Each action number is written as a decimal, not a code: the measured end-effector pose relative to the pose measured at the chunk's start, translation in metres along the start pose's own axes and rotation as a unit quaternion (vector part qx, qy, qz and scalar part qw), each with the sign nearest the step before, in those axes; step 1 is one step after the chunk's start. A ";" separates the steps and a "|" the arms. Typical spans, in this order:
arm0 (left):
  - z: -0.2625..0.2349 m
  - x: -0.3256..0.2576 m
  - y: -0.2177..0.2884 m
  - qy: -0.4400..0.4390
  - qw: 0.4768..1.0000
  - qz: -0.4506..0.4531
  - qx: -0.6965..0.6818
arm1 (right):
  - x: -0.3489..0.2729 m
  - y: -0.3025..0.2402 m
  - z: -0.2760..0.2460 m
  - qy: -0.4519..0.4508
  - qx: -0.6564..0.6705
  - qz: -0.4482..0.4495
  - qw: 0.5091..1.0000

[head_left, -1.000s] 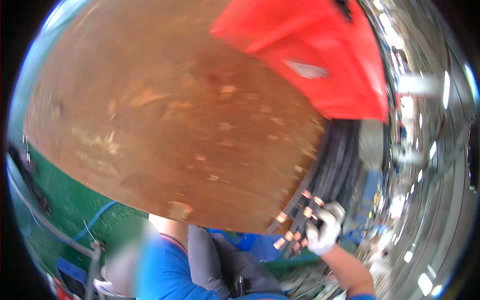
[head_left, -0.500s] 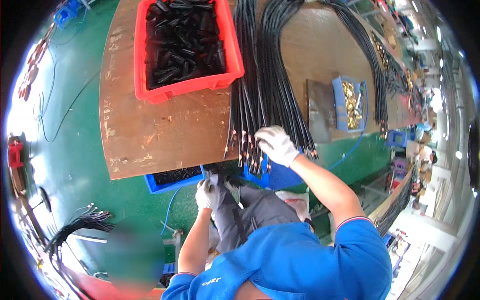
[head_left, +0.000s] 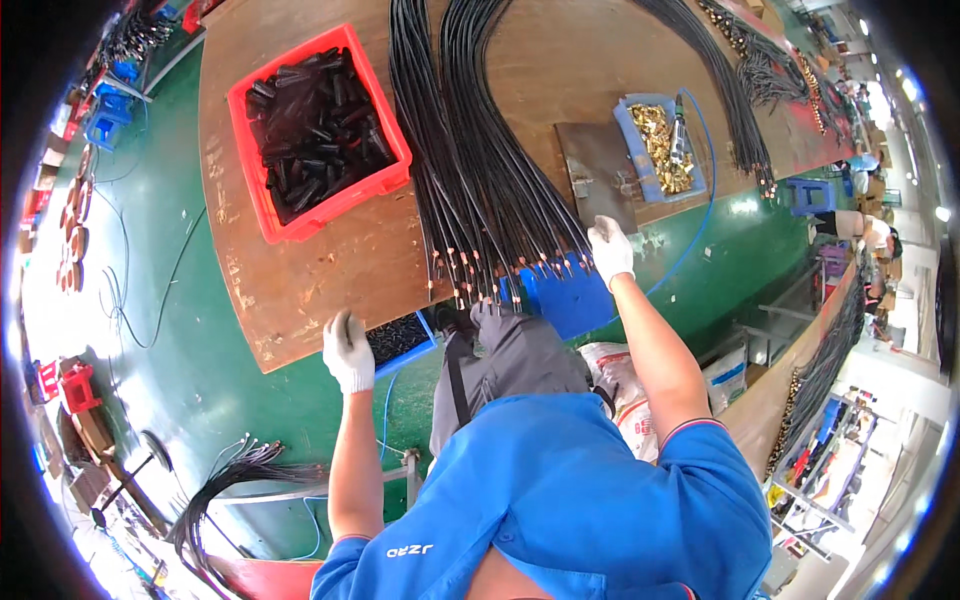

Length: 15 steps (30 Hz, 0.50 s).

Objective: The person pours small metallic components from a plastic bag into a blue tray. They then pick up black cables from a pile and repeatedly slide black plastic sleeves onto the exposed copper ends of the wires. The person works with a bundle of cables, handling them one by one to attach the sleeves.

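My left hand (head_left: 348,352), in a white glove, is at the front edge of the brown table (head_left: 290,290), fingers loosely bent and apart, holding nothing I can see. My right hand (head_left: 611,252), also gloved, is raised just right of the black cables (head_left: 500,190), its fingers slightly parted and nothing visible in them. The cables lie lengthwise on the table. Their copper-coloured ends fan out over the front edge. Whether the right fingertips touch the outermost cable is hidden.
A red bin (head_left: 395,180) of black sleeves stands left of the cables. Beyond my right hand are a dark metal plate (head_left: 597,170) and a blue tray (head_left: 632,140) of brass-coloured parts. Below the table edge sit a blue bin (head_left: 405,355) of small black parts and another blue container (head_left: 570,300).
My right hand has moved off the cable ends to their right side. My left hand has risen from beside my knee to the table edge. The view has shifted, and the cable ends are fanned wider.
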<state>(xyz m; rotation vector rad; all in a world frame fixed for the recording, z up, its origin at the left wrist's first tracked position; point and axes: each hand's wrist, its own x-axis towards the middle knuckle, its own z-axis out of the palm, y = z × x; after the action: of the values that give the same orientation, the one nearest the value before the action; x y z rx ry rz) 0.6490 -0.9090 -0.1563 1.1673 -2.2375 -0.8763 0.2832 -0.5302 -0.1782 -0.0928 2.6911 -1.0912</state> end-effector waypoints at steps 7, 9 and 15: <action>0.089 0.073 0.109 -0.214 0.973 -0.045 0.075 | 0.012 -0.016 0.006 -0.043 -0.104 -0.064 0.992; 0.124 0.082 0.133 -0.220 0.971 -0.037 0.084 | 0.023 -0.036 0.012 -0.062 -0.155 -0.120 0.979; 0.211 0.101 0.205 -0.139 0.968 -0.082 0.191 | 0.067 -0.072 0.049 -0.098 -0.172 -0.150 0.969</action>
<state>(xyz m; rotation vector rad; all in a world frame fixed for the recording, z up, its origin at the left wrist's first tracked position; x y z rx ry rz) 0.3466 -0.8373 -0.1436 1.4985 -2.6542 -0.7242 0.2278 -0.6253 -0.1756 -0.6502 2.7074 -0.6283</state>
